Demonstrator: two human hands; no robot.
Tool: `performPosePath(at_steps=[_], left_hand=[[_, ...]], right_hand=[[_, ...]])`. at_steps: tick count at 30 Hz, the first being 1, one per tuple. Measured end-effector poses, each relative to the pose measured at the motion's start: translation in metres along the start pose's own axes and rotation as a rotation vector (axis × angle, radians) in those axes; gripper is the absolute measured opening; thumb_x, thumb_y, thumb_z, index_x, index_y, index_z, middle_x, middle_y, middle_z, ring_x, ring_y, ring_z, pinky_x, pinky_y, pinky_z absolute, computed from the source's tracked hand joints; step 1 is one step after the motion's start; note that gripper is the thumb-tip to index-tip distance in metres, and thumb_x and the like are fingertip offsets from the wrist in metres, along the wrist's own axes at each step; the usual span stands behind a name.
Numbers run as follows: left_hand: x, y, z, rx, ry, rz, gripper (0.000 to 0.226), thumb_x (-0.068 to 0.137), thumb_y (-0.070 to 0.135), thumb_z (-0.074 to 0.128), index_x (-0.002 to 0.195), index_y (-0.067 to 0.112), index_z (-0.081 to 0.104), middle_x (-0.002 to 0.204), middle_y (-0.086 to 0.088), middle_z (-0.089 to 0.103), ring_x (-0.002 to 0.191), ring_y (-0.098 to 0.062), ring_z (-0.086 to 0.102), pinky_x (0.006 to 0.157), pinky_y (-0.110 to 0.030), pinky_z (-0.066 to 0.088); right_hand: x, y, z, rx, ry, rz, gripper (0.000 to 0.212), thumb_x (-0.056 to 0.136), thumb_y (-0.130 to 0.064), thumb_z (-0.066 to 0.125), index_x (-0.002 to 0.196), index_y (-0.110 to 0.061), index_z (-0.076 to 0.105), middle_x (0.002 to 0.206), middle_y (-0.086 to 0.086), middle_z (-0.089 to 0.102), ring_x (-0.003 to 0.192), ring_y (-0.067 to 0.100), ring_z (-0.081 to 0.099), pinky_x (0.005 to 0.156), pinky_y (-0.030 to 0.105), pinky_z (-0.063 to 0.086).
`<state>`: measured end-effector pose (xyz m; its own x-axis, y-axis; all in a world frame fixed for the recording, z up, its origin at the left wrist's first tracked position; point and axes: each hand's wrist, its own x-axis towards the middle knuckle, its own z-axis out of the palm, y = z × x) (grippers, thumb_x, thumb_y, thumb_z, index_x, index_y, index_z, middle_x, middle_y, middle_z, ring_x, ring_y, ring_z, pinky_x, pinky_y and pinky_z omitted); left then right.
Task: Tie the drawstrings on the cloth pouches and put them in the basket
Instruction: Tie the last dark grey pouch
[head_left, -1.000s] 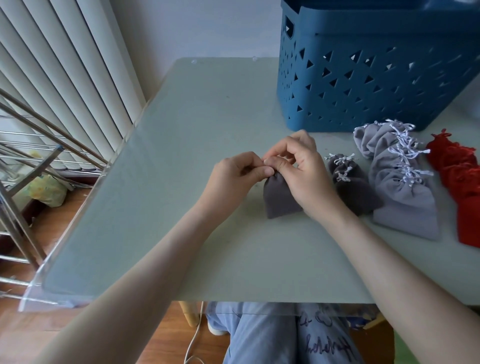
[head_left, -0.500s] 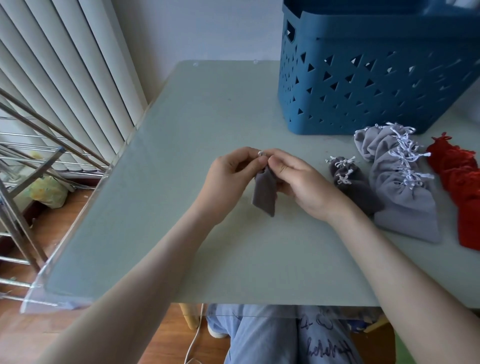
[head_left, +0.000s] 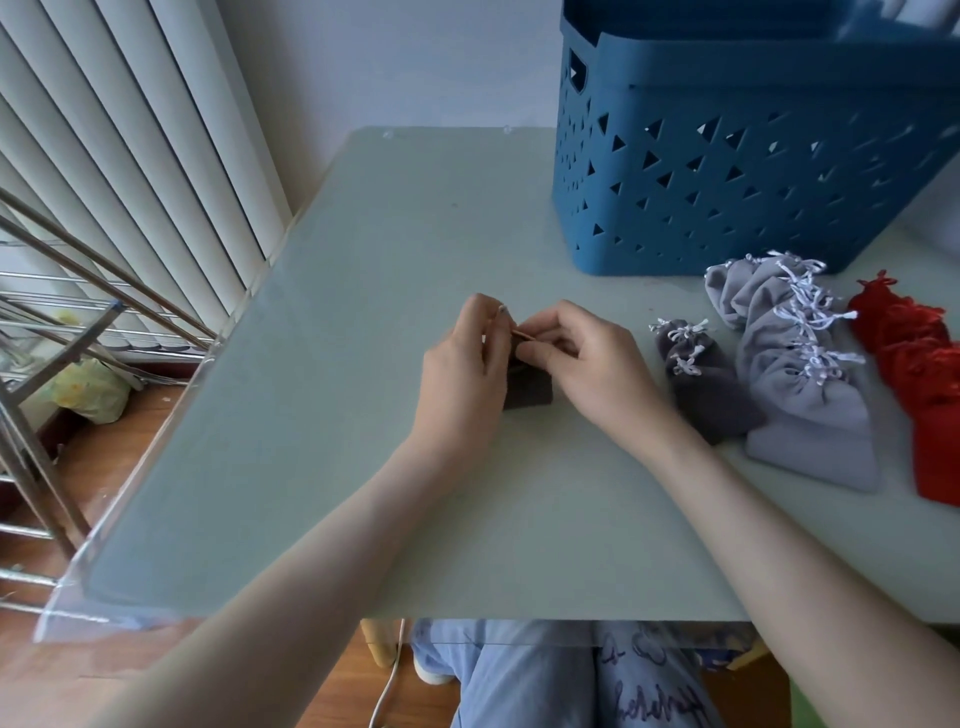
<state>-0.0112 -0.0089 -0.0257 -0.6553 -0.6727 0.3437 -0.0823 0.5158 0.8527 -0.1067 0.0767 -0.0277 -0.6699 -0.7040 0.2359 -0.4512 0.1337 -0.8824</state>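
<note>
Both — left hand, right hand — pinch dark pouch drawstring, well inside table edges.

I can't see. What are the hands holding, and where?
The left hand pinches the drawstring of the dark grey pouch; the right hand grips its top.

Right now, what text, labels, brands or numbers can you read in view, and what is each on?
Dark cursive writing on the light blue trousers: too blurred and cut off to read.
Blue basket, table, light grey pouches, red pouches, dark grey pouch held in the fingers: no text visible.
</note>
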Motion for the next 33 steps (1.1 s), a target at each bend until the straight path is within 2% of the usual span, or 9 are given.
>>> performPosePath(at_steps=[3,6,10,12,17,21,26,29,33], left_hand=[[0.002,-0.001,-0.001,0.072,0.038,-0.012,0.014,0.101,0.020,0.038,0.097,0.011,0.047,0.077,-0.004,0.061,0.073,-0.027,0.054,0.064,-0.029,0.039],[0.002,-0.003,-0.002,0.087,0.005,0.007,0.012,0.101,0.014,0.035,0.093,0.011,0.043,0.070,0.003,0.052,0.066,-0.019,0.047,0.058,-0.013,0.035],[0.004,-0.007,0.001,0.176,-0.036,0.116,0.015,0.100,0.012,0.038,0.097,0.003,0.050,0.086,-0.010,0.059,0.080,-0.028,0.051,0.062,-0.023,0.031],[0.004,-0.009,0.003,0.236,-0.021,0.164,0.019,0.100,0.011,0.039,0.100,-0.001,0.054,0.092,-0.014,0.062,0.086,-0.031,0.053,0.068,-0.025,0.032],[0.004,-0.013,0.006,0.342,-0.032,0.149,0.023,0.100,0.013,0.041,0.107,-0.001,0.058,0.097,-0.016,0.065,0.094,-0.032,0.055,0.076,-0.030,0.036],[0.004,-0.012,0.005,0.364,-0.054,0.170,0.023,0.100,0.013,0.042,0.101,0.001,0.061,0.088,-0.016,0.064,0.085,-0.031,0.054,0.069,-0.029,0.033],[0.004,-0.011,0.003,0.285,-0.028,0.184,0.020,0.097,0.010,0.047,0.091,0.003,0.064,0.080,-0.009,0.060,0.069,-0.021,0.048,0.060,-0.022,0.026],[0.006,-0.011,0.001,0.195,-0.024,0.129,0.019,0.096,0.011,0.049,0.092,0.005,0.067,0.084,-0.005,0.059,0.073,-0.016,0.050,0.062,-0.016,0.032],[0.006,-0.005,-0.002,0.069,-0.032,0.067,0.022,0.095,0.008,0.048,0.102,0.012,0.069,0.090,0.004,0.062,0.081,-0.005,0.053,0.071,-0.003,0.036]], right_hand=[[0.000,-0.001,-0.001,-0.045,-0.020,-0.060,0.014,0.090,-0.009,0.060,0.088,-0.021,0.066,0.083,-0.007,0.069,0.080,0.005,0.063,0.079,0.015,0.045],[-0.001,0.002,-0.003,-0.154,-0.052,-0.126,0.018,0.094,-0.004,0.050,0.092,-0.010,0.067,0.078,0.002,0.064,0.069,0.010,0.057,0.070,0.013,0.042],[0.003,0.009,-0.003,-0.311,-0.023,-0.220,0.012,0.091,-0.009,0.057,0.085,-0.005,0.067,0.077,0.002,0.057,0.069,0.010,0.048,0.066,0.013,0.035],[0.004,0.008,-0.005,-0.337,0.026,-0.198,0.014,0.090,-0.013,0.062,0.077,-0.007,0.064,0.072,-0.005,0.050,0.066,0.005,0.044,0.063,0.012,0.033],[0.001,-0.001,-0.006,-0.113,0.065,0.044,0.021,0.090,-0.018,0.058,0.069,-0.014,0.063,0.072,-0.007,0.051,0.066,-0.001,0.047,0.062,0.010,0.033],[0.000,-0.004,-0.004,0.186,0.007,0.202,0.025,0.094,-0.016,0.052,0.070,-0.018,0.060,0.071,-0.010,0.058,0.063,-0.002,0.045,0.065,0.018,0.034],[-0.001,-0.005,-0.003,0.284,-0.078,0.129,0.021,0.094,-0.009,0.050,0.078,-0.020,0.060,0.073,-0.016,0.062,0.073,0.003,0.050,0.067,0.016,0.037],[-0.002,-0.006,-0.004,0.328,-0.080,0.048,0.021,0.092,-0.003,0.054,0.080,-0.018,0.062,0.077,-0.008,0.062,0.074,0.002,0.053,0.071,0.012,0.041],[-0.003,-0.003,-0.002,0.293,-0.054,-0.044,0.020,0.090,-0.001,0.059,0.082,-0.019,0.063,0.083,-0.007,0.066,0.082,0.005,0.058,0.082,0.016,0.044]])
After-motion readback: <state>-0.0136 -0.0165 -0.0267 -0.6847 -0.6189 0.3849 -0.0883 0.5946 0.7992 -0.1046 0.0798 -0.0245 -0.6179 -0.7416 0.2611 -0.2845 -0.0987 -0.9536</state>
